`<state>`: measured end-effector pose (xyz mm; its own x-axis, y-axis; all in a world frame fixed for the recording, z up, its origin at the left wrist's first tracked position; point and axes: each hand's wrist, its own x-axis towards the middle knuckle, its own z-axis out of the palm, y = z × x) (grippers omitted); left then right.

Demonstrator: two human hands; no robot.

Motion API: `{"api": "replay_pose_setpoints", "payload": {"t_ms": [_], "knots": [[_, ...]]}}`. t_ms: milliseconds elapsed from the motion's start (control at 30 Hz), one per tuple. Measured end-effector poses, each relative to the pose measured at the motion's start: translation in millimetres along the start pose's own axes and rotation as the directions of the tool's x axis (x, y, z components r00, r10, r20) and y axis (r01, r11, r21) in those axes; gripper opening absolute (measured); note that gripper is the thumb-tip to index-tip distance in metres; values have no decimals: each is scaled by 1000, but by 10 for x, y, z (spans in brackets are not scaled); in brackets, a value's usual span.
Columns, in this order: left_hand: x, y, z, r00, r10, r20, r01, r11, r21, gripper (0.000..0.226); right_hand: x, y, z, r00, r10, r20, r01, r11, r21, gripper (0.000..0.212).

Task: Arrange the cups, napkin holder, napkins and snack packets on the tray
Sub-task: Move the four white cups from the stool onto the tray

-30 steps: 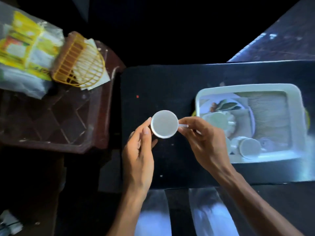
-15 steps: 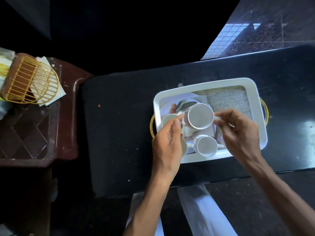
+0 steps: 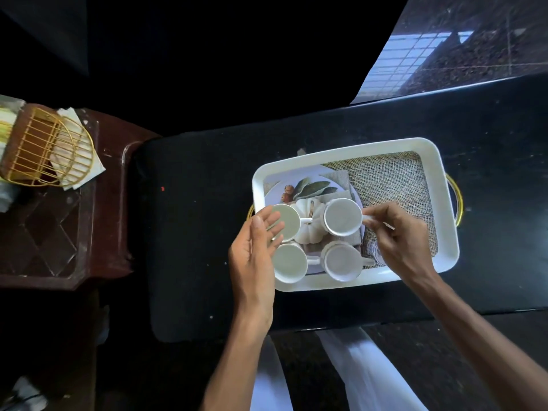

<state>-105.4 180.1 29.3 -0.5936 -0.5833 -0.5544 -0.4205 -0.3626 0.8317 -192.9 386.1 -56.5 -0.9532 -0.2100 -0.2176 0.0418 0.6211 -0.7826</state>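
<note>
Four white cups stand inside the white tray (image 3: 449, 221), crowded into its 9 o'clock half around a white pumpkin ornament (image 3: 308, 235). Each shows a flat pale disc upward, so they appear to be inverted. The held cup (image 3: 341, 218) is at 2 o'clock of the pumpkin, and the right hand (image 3: 398, 240) has its grip pinched on the cup's handle. The second cup (image 3: 289, 222) is at 10 o'clock, the third cup (image 3: 289, 262) at 7 o'clock and the fourth cup (image 3: 342, 261) at 5 o'clock. The left hand (image 3: 256, 253) has a released grip, with straight fingers lying over the second cup's rim; contact cannot be judged. The tray's burlap mat (image 3: 391, 185), toward 3 o'clock, lies bare. The tray rests on the black counter (image 3: 192, 238). Well apart at 9 o'clock, on a brown side table (image 3: 59, 241), are the gold wire napkin holder (image 3: 44, 152) with white napkins (image 3: 93, 170) beneath it, and a striped sliver, probably a snack packet (image 3: 4, 132), at the frame edge. Judged progress: the cups are nearly placed, while the holder, napkins and packets remain to be moved.
</note>
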Motion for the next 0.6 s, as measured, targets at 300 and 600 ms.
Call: {"api": "replay_pose_setpoints", "payload": {"t_ms": [300, 600], "knots": [[25, -44, -112, 999, 14, -45, -14, 1000, 4, 35, 43, 86, 77, 999, 2, 46, 1, 997, -75, 9], [32, 8, -284, 996, 41, -77, -41, 999, 8, 29, 49, 44, 58, 990, 52, 132, -42, 996, -77, 14]]}}
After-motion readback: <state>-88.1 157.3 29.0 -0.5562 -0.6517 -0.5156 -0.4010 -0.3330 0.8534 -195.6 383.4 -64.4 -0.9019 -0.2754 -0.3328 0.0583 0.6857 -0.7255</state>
